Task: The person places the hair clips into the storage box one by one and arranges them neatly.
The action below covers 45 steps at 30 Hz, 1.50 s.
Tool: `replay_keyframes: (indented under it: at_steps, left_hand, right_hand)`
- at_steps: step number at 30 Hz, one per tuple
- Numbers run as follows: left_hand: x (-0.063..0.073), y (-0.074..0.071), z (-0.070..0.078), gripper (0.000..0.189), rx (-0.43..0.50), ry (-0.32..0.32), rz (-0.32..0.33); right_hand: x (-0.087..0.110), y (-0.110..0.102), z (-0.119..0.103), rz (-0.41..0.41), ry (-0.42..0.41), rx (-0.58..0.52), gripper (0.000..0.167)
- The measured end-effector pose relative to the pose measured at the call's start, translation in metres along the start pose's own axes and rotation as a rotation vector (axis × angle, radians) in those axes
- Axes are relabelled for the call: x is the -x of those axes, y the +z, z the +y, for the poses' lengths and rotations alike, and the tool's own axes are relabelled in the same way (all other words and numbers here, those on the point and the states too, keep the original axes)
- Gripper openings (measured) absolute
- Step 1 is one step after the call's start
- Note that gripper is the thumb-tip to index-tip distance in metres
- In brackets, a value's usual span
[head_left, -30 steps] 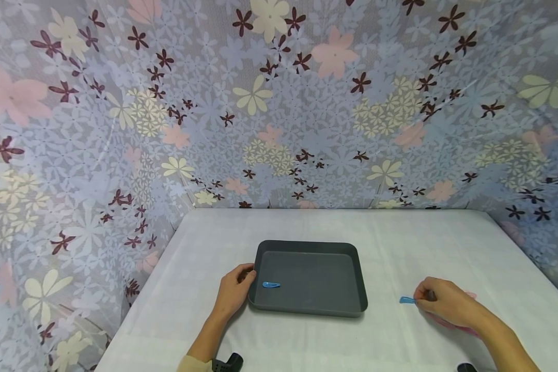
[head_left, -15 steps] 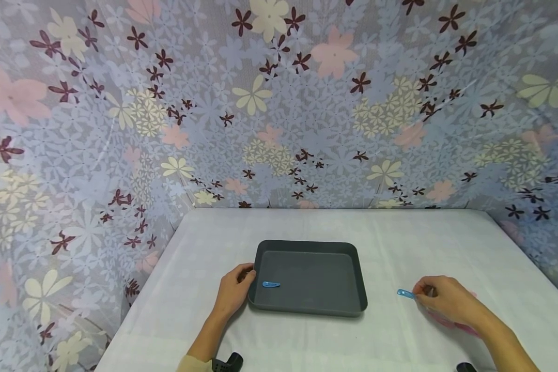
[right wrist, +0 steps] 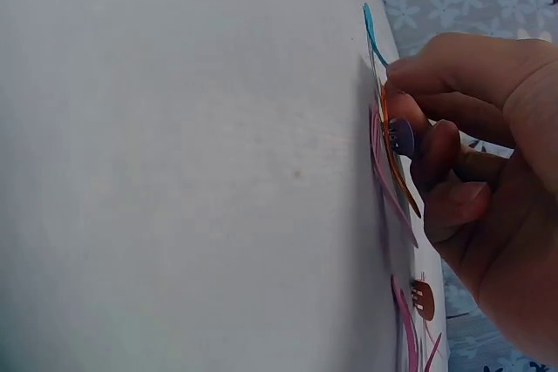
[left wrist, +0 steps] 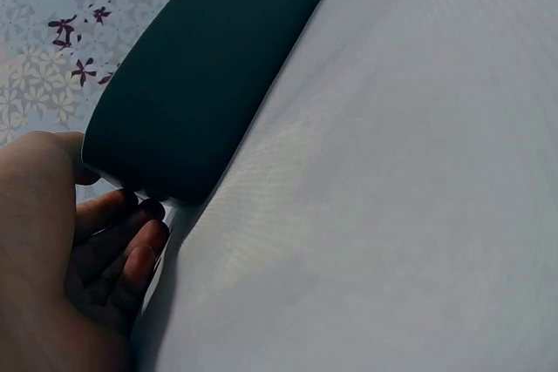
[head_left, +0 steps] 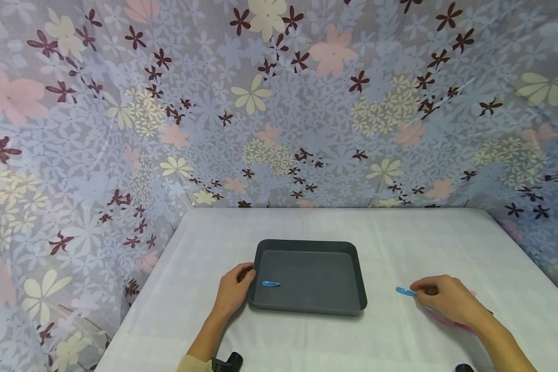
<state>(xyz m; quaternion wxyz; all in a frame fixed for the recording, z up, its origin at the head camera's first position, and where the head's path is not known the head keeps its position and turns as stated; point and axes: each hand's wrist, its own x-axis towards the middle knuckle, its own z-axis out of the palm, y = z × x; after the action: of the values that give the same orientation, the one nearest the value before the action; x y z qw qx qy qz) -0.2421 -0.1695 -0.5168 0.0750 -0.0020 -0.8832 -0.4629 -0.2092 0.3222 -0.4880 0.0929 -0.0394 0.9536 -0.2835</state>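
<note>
In the head view, my left hand (head_left: pixel 233 290) holds the left edge of a dark grey rectangular tray (head_left: pixel 307 311). The left wrist view shows the thumb at the rim and curled fingers against the tray wall (left wrist: pixel 200 76). One blue snap hair clip (head_left: pixel 270 283) lies inside the tray near its left side. To the right of the tray, my right hand (head_left: pixel 448 299) pinches another blue snap hair clip (head_left: pixel 405 291) between thumb and index finger; its far end sticks out to the left. The right wrist view shows this blue clip (right wrist: pixel 370 30) at the fingertips.
Beneath and beside the right hand lie pink hair clips (right wrist: pixel 405 324), an orange clip (right wrist: pixel 403 185), a small purple claw clip (right wrist: pixel 401 137) and a brown claw clip (right wrist: pixel 424 300). The hand partly hides them. White cloth (head_left: pixel 325 346) covers the table; flowered fabric (head_left: pixel 279 103) hangs behind.
My right hand has moved slightly up and left in the head view with the blue hair clip, whose free end has swung upward. The left hand and the tray have stayed in place.
</note>
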Motion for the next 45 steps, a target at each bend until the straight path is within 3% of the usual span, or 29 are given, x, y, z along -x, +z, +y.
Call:
replay_keyframes:
  at_steps: [9, 27, 45]
  left_hand:
    - [0.0, -0.001, 0.001, 0.03, 0.0, -0.008, 0.0]
    - [0.0, -0.001, -0.001, 0.029, -0.003, -0.008, 0.0]
    - [-0.001, 0.0, -0.003, 0.029, -0.003, -0.01, 0.001]
  right_hand:
    - [0.0, 0.002, 0.0, 0.025, 0.0, 0.019, 0.028]
    - [-0.001, 0.004, -0.001, 0.076, -0.094, 0.025, 0.016]
    - [-0.002, -0.011, -0.016, 0.028, -0.084, -0.041, 0.018]
